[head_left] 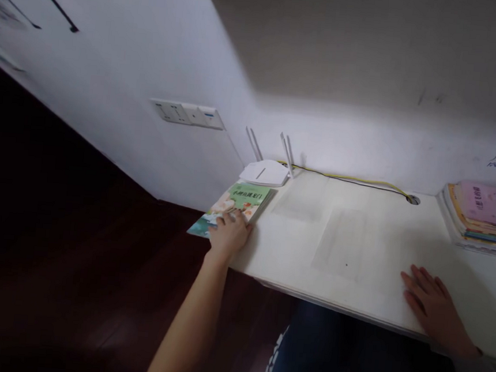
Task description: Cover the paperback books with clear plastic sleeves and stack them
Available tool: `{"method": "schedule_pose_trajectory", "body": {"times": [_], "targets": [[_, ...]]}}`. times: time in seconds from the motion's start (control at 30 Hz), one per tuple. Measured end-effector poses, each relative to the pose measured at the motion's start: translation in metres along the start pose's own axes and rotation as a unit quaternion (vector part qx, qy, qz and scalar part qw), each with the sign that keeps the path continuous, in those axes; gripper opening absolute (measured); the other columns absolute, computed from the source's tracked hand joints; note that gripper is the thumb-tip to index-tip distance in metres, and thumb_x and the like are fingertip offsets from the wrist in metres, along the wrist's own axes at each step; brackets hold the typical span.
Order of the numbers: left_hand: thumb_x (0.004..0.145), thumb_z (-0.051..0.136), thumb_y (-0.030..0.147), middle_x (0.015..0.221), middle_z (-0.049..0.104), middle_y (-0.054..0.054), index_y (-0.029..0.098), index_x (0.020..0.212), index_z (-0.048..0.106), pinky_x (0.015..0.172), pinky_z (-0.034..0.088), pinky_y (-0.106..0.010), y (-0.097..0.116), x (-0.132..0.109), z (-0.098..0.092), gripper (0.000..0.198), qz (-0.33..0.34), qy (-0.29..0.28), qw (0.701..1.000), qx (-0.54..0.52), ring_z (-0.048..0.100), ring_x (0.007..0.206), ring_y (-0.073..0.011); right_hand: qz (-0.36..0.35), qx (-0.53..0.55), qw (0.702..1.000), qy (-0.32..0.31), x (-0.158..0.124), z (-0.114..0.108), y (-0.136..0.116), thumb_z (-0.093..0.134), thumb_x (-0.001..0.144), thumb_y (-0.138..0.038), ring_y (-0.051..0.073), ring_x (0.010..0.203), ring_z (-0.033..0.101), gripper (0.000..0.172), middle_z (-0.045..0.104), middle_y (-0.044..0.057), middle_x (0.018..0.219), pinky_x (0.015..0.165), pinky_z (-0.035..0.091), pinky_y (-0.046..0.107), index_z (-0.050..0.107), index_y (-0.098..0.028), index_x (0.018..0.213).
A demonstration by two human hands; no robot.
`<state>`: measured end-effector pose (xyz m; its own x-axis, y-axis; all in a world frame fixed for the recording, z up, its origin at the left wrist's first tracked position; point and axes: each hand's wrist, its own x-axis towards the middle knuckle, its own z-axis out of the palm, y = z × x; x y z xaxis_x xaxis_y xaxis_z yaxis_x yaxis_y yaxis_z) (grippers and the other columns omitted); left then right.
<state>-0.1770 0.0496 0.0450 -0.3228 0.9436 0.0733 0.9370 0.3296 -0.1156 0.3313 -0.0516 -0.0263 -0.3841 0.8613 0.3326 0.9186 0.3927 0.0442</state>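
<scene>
A green picture book (240, 201) lies at the left end of the white desk (356, 242), its near corner overhanging the desk's edge. My left hand (227, 234) is on the book's near end, with bent fingers over the cover and the thumb at its side. My right hand (431, 303) lies flat on the desk near the front edge at the right, fingers stretched out, holding nothing. A grey sleeve covers its wrist.
A white router (266, 172) with upright antennas stands behind the book against the wall. A yellow and black cable (361, 182) runs to a desk hole (412, 199). A stack of books (484, 217) sits far right. Wall switches (189, 114) are on the left wall. Dark floor lies left.
</scene>
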Motion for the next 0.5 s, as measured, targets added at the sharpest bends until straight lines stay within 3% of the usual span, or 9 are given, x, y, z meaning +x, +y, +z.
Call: {"method": "schedule_pose_trajectory", "body": {"times": [0.1,0.2,0.3,0.4,0.5], "targets": [[0.090,0.028,0.026,0.121,0.051,-0.033,0.002,0.129,0.041,0.080,0.043,-0.055,0.004,-0.025,-0.005,0.048,-0.001,0.016,1.000,0.006,0.053,0.109,-0.0421,0.003,0.006,1.000,-0.012,0.000,-0.001,0.001,0.038,0.092,-0.035,0.026,0.127,0.043,0.040,0.048,0.008,0.138,0.098,0.037,0.048,0.052,-0.026,0.129],[0.090,0.023,0.021,0.098,0.064,-0.022,0.007,0.122,0.049,0.071,0.048,-0.046,0.006,-0.042,-0.027,0.043,-0.015,0.004,0.999,-0.031,0.064,0.085,-0.0325,0.006,0.004,1.000,-0.020,0.004,-0.008,-0.002,0.038,0.092,-0.035,0.027,0.128,0.042,0.039,0.047,0.009,0.138,0.099,0.037,0.049,0.054,-0.026,0.126],[0.092,0.026,0.028,0.088,0.068,-0.016,0.014,0.122,0.051,0.066,0.049,-0.043,0.015,-0.061,-0.055,0.042,-0.047,0.091,0.993,-0.064,0.065,0.071,-0.0283,0.007,-0.005,1.000,0.015,0.015,-0.024,-0.015,0.040,0.091,-0.031,0.029,0.132,0.035,0.034,0.043,0.011,0.142,0.103,0.031,0.051,0.061,-0.023,0.117],[0.090,0.036,0.030,0.089,0.069,-0.016,0.014,0.126,0.052,0.064,0.050,-0.040,0.047,-0.092,-0.075,0.042,-0.014,0.203,0.967,-0.154,0.065,0.067,-0.0271,-0.015,-0.001,0.999,0.045,0.032,-0.038,-0.034,0.041,0.092,-0.031,0.027,0.134,0.031,0.036,0.041,0.011,0.143,0.106,0.028,0.049,0.056,-0.022,0.122],[0.088,0.044,0.023,0.102,0.069,-0.012,0.019,0.132,0.048,0.066,0.052,-0.031,0.099,-0.125,-0.083,0.044,0.100,0.258,0.911,-0.306,0.067,0.075,-0.0219,-0.003,-0.025,0.999,0.020,0.042,-0.038,-0.046,0.041,0.092,-0.034,0.031,0.133,0.032,0.041,0.038,0.015,0.144,0.104,0.029,0.052,0.051,-0.020,0.129]]}}
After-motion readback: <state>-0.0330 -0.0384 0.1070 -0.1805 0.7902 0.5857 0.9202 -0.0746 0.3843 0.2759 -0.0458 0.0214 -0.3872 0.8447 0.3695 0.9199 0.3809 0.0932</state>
